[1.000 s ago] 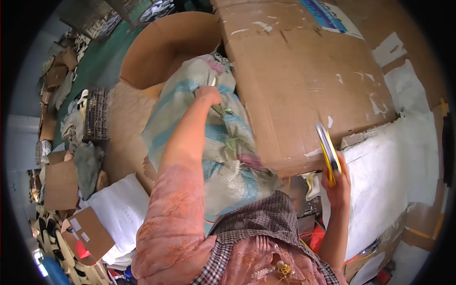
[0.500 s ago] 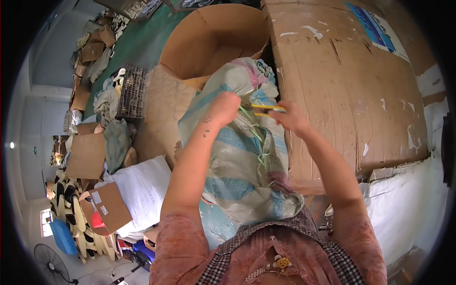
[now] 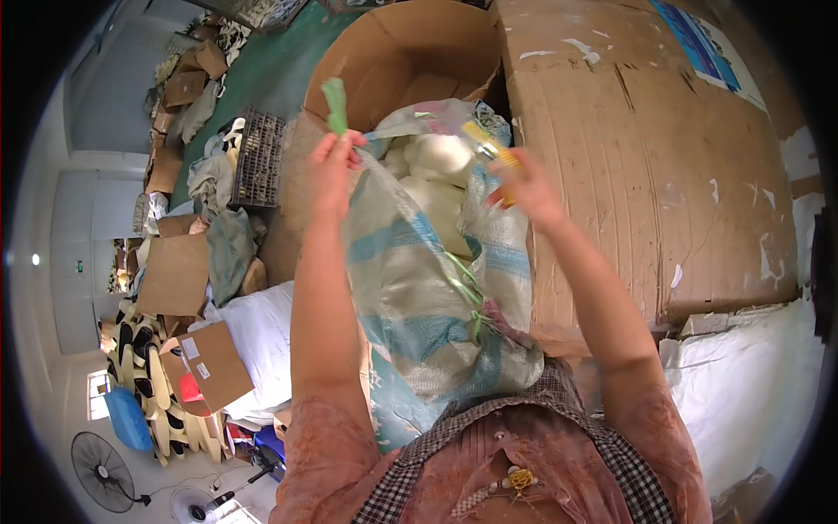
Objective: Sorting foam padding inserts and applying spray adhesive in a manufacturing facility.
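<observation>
"What is in the middle?"

"A striped woven sack (image 3: 397,288) fills the centre of the frame, open toward upper centre, where rounded white contents (image 3: 436,162) show."

"And the fingers?"

"At upper left of centre, your left hand (image 3: 330,170) pinches a green strip (image 3: 334,103) and the sack's edge. Right of it, your right hand (image 3: 531,188) curls around a blurred yellow tool (image 3: 491,145)."

"What surrounds them?"

"A large cardboard box (image 3: 611,192) at upper right, an open carton (image 3: 375,57) at top centre, a dark crate (image 3: 259,162) at upper left."

Hands (image 3: 330,179) (image 3: 531,188) hold an open striped sack (image 3: 393,279) and yellow tool (image 3: 485,141).
</observation>
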`<state>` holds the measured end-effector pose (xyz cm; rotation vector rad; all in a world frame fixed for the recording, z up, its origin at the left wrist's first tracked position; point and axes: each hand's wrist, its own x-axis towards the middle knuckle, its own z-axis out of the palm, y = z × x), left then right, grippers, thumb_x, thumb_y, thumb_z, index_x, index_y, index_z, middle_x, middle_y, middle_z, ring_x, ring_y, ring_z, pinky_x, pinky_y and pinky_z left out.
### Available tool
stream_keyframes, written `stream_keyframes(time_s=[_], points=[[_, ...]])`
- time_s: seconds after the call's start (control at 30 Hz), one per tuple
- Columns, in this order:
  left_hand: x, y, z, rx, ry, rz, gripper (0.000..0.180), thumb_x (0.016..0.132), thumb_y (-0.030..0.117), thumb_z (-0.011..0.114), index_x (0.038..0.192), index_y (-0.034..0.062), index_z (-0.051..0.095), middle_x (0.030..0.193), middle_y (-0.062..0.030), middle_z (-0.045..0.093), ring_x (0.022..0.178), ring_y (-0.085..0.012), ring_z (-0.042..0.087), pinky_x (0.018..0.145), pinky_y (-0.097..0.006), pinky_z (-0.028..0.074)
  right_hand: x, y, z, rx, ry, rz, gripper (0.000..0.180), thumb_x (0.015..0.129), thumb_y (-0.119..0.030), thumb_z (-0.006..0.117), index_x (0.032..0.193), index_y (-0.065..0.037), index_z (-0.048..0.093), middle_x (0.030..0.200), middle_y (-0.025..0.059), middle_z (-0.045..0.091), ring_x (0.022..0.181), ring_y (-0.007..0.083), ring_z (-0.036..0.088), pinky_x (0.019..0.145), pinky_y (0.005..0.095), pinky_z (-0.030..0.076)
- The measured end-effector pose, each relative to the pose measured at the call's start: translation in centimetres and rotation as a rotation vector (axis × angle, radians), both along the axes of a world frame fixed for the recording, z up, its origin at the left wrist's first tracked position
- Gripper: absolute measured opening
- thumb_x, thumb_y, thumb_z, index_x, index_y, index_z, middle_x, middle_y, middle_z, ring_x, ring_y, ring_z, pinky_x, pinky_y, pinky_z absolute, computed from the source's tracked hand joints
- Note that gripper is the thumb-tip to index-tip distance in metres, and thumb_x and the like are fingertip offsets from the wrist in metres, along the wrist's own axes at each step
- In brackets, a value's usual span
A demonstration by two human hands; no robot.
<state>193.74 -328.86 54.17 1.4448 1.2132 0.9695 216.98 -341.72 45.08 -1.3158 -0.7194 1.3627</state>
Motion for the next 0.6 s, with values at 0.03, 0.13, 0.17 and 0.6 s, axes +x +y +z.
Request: stream_keyframes(time_s=[0.03,0.13,0.17,0.6], points=[[-0.6,0.3,-0.2,0.018,-0.090,0.041,0.015,0.087,0.017,0.052,0.090,0.0042,0.060,0.083,-0.0004,0.061,0.066,-0.0080,0.047,0.061,-0.022,0.038,-1.8,-0.1,-1.0,-0.046,0.010,0.166,0.037,0.084,-0.021,0.057,0.111,0.000,0.043,0.082,0.0130,0.062,0.063,0.0196,0.062,0.054,0.0315,0.048],[-3.8,2.2,0.5,-0.029,-0.267,0.205,0.012,0.087,0.015,0.052,0.085,0.0055,0.059,0.082,-0.0025,0.060,0.064,-0.0101,0.046,0.060,-0.024,0.038,-2.9,-3.8,-7.8,0.006,-0.928,0.673,0.028,0.083,-0.016,0.053,0.105,-0.003,0.041,0.087,0.0219,0.060,0.075,0.0347,0.061,0.064,0.0433,0.048],[-6.6,3.1,0.5,-0.028,-0.256,0.214,0.012,0.087,0.015,0.052,0.085,0.0055,0.059,0.082,-0.0025,0.060,0.064,-0.0101,0.046,0.060,-0.024,0.038,-2.0,-5.7,-6.9,-0.191,-0.999,0.840,0.023,0.083,-0.015,0.051,0.101,-0.003,0.043,0.087,0.0236,0.059,0.079,0.0383,0.059,0.067,0.0462,0.047],[-10.3,4.1,-9.7,-0.595,-0.477,0.730,0.022,0.090,0.015,0.037,0.098,0.0003,0.052,0.106,-0.0142,0.057,0.092,-0.0258,0.056,0.080,-0.045,0.045,10.9,-7.3,-9.8,-0.140,-0.339,-0.253,0.019,0.077,-0.019,0.063,0.084,-0.002,0.057,0.070,0.0025,0.057,0.062,0.0097,0.053,0.053,0.0251,0.043]])
